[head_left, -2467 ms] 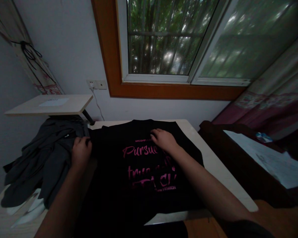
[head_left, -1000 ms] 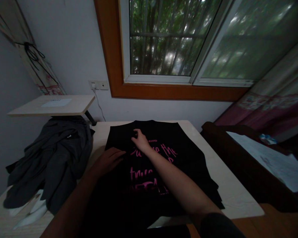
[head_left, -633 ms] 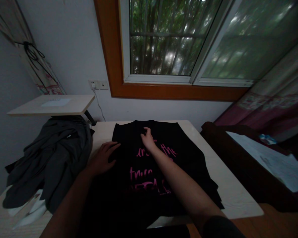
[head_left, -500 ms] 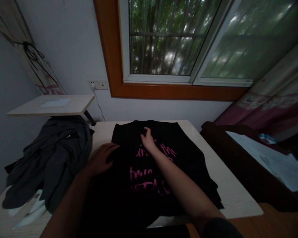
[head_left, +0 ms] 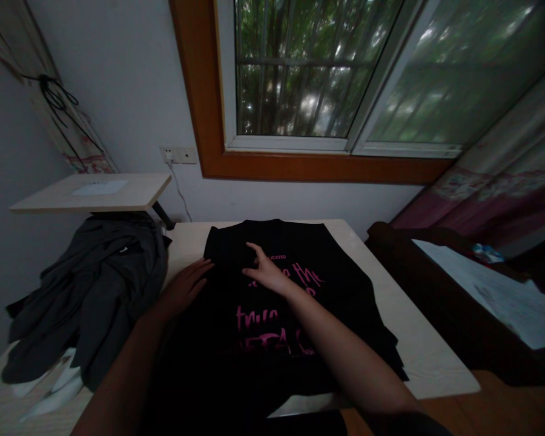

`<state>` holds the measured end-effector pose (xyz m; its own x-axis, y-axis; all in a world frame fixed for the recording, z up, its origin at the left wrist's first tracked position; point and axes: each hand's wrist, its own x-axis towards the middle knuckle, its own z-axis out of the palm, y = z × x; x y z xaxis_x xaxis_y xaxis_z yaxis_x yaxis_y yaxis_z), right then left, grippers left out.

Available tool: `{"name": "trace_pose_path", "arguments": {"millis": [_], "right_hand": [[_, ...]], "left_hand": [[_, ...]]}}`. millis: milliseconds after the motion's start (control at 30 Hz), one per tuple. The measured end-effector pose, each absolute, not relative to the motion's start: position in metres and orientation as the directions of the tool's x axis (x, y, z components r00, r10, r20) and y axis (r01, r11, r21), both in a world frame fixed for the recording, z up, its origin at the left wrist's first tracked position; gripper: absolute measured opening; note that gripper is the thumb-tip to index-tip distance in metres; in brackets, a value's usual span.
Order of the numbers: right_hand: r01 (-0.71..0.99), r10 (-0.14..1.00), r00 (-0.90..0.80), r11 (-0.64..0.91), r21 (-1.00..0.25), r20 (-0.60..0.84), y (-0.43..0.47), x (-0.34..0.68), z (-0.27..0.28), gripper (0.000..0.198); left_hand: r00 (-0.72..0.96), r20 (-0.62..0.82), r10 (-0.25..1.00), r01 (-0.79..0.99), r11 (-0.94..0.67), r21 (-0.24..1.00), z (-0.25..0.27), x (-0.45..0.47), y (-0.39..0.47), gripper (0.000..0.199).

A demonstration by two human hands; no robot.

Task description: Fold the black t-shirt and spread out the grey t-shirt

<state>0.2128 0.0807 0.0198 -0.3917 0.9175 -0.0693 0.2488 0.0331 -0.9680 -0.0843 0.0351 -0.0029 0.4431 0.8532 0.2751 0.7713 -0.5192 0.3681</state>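
Observation:
A black T-shirt (head_left: 345, 303) with pink lettering lies spread on a pale wooden table (head_left: 436, 357) in front of me. My left hand (head_left: 188, 287) rests along the shirt's left edge, its fingers stretched out and pointing away from me. Over the upper middle of the shirt is my right hand (head_left: 267, 272), thumb and index finger apart, with nothing held. It covers part of the print. Whether the right fingertips touch the cloth is hard to tell in the dim light.
A heap of dark grey clothes (head_left: 95, 284) lies at the left, beneath a small raised shelf (head_left: 140, 188). White cloth or paper (head_left: 54, 393) pokes out below the heap. To the right, a white sheet (head_left: 481, 290) lies on a dark brown surface. The window (head_left: 309, 91) is behind the table.
My right hand has moved left and slightly toward me over the shirt, uncovering some small lettering. My left hand has shifted slightly, staying at the left edge.

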Motion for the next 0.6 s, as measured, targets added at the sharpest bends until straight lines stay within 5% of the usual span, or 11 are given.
{"name": "trace_pose_path", "arguments": {"millis": [233, 400, 600], "right_hand": [[0.153, 0.872, -0.400, -0.239, -0.959, -0.281, 0.068, 0.207, 0.022, 0.062], [0.439, 0.883, -0.435, 0.036, -0.898, -0.177, 0.066, 0.218, 0.018, 0.039], [0.483, 0.857, -0.510, 0.220, -0.847, -0.068, 0.062, 0.223, 0.014, 0.028]], "left_hand": [[0.423, 0.289, 0.859, 0.831, -0.495, 0.253, -0.020, -0.088, 0.045, 0.048], [0.405, 0.259, 0.877, 0.876, -0.453, 0.164, -0.019, -0.087, 0.048, 0.047], [0.246, 0.256, 0.935, 0.955, -0.279, 0.099, -0.012, -0.087, 0.049, 0.045]]}}
